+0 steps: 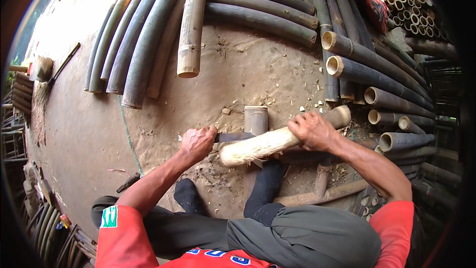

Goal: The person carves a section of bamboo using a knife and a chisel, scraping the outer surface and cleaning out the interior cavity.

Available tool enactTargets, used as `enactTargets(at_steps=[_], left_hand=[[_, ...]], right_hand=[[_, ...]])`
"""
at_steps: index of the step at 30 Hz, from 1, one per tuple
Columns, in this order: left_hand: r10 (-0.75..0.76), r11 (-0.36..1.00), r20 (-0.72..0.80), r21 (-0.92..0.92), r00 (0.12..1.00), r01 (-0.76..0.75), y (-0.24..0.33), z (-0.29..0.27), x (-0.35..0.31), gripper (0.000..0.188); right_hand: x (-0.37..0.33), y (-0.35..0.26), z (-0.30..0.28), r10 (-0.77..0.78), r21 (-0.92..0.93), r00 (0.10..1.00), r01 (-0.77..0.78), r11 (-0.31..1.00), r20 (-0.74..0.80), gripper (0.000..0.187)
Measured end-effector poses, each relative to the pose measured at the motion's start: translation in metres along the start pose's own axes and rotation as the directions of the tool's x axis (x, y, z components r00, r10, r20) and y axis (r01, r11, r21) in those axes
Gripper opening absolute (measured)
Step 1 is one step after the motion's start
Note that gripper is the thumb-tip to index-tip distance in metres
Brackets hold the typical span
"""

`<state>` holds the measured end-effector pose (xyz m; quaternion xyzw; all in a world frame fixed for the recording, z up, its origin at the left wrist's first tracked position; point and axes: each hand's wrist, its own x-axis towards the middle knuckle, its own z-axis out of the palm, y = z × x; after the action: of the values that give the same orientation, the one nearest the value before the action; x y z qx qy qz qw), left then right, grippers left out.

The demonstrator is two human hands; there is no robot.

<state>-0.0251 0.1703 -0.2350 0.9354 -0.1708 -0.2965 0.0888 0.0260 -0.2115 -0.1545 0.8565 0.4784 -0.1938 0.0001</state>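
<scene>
My left hand (198,142) is closed round the handle of a knife, whose dark blade (233,137) points right. My right hand (313,130) grips a pale, scraped length of bamboo (265,144) from above. The bamboo lies slantwise, its frayed left end nearer me and its right end farther off. The blade runs just beyond the bamboo's left part; whether they touch I cannot tell. Behind them stands a short upright bamboo post (256,118). Black-socked feet (188,196) show below the work.
Dark bamboo poles (153,34) lie at the far left, with a lighter pole (190,44) beside them. More poles (382,69) are stacked on the right, open ends facing inward. Cut rings (416,12) pile up far right. Shavings dot the earthen floor (238,69). A green cord (130,139) runs along it.
</scene>
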Motion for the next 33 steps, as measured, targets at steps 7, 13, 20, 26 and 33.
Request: enactTargets(at_steps=[7, 13, 20, 26, 33], left_hand=[[-0.023, 1.0, -0.004, 0.013, 1.0, 0.023, -0.004, 0.009, -0.007, 0.015], [-0.001, 0.998, -0.039, 0.055, 0.999, 0.003, -0.011, 0.016, -0.001, 0.014], [0.017, 0.997, -0.039, 0.075, 0.999, -0.014, -0.005, 0.011, 0.005, 0.013], [0.143, 0.99, -0.208, 0.029, 0.968, -0.14, -0.017, 0.019, -0.002, 0.032], [0.165, 0.585, -0.076, -0.795, 0.983, -0.159, -0.051, 0.005, 0.031, 0.033]], right_hand=[[-0.008, -0.036, 0.008, -0.388, -0.039, 0.881, 0.393, 0.919, -0.269, 0.047], [0.005, -0.015, -0.002, -0.032, -0.004, 0.997, 0.033, 0.999, 0.075, 0.055], [-0.006, 0.016, 0.019, -0.031, -0.04, 0.999, 0.03, 0.999, -0.027, 0.044], [-0.008, -0.011, -0.028, 0.048, 0.124, 0.999, -0.045, 0.991, -0.024, 0.07], [-0.019, -0.03, -0.04, 0.629, 0.77, 0.777, -0.402, 0.495, 0.001, 0.07]])
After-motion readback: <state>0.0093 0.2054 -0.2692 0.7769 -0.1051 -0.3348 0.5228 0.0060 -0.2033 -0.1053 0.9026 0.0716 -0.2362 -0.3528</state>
